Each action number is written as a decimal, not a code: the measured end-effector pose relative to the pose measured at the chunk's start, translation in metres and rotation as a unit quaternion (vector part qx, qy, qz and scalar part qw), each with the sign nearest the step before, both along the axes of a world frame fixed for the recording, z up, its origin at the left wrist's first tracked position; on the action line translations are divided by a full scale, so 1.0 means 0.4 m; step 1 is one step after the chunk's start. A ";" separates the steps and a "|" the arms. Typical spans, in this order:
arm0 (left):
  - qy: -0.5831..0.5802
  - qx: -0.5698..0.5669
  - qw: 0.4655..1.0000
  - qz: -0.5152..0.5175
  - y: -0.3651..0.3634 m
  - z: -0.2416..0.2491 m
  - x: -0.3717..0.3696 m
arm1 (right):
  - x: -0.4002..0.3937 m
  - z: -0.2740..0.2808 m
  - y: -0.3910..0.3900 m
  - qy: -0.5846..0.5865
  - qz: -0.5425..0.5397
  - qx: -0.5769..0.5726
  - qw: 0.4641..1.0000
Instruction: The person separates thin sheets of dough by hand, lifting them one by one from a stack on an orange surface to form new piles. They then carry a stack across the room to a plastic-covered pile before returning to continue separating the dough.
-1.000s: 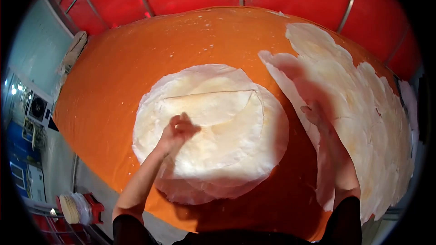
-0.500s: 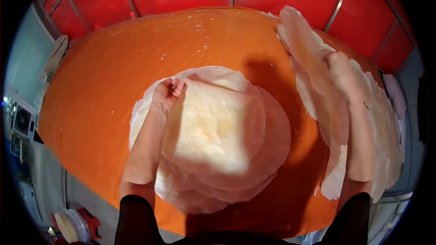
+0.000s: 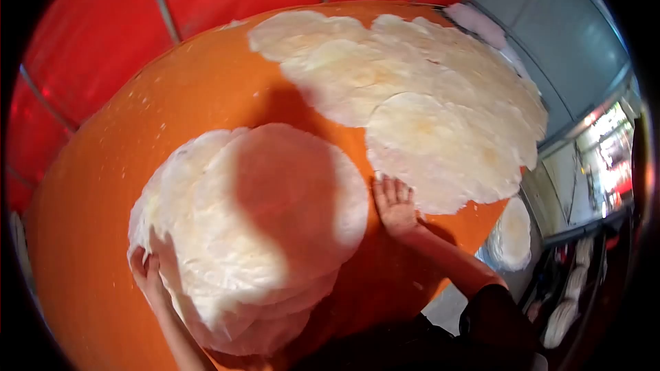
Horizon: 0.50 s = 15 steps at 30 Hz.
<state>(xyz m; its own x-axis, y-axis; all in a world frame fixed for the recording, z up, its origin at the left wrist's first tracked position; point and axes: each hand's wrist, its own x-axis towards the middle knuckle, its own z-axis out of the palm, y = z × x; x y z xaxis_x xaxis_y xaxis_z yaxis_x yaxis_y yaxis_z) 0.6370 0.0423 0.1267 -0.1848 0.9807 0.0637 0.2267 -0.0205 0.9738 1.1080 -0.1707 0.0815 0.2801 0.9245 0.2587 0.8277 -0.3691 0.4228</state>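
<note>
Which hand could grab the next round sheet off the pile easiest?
Probably the left hand: it already touches the pile's edge. The right hand lies flat on the orange cloth, beside the spread sheets.
</note>
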 end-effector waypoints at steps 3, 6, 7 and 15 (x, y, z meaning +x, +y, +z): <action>-0.098 0.065 0.981 -0.152 -0.074 0.010 0.110 | 0.172 0.000 -0.113 0.081 -0.061 -0.068 0.993; -0.244 0.024 0.909 -0.337 -0.186 -0.001 0.360 | 0.241 0.142 -0.110 0.247 -0.092 -0.206 0.942; -0.246 -0.019 0.893 -0.377 -0.217 -0.050 0.414 | 0.232 0.178 -0.097 0.307 -0.096 -0.254 0.912; -0.204 -0.133 0.879 -0.411 -0.447 -0.073 0.878 | 0.135 0.236 -0.184 0.439 -0.022 -0.281 0.853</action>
<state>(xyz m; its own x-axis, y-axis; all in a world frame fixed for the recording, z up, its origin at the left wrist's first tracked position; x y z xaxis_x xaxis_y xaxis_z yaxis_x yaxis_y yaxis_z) 0.9882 -0.1365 0.0974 0.6382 0.7639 -0.0960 -0.1266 0.2272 0.9656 1.1620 -0.2444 0.1759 0.1746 0.8166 -0.5501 0.9070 -0.3509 -0.2330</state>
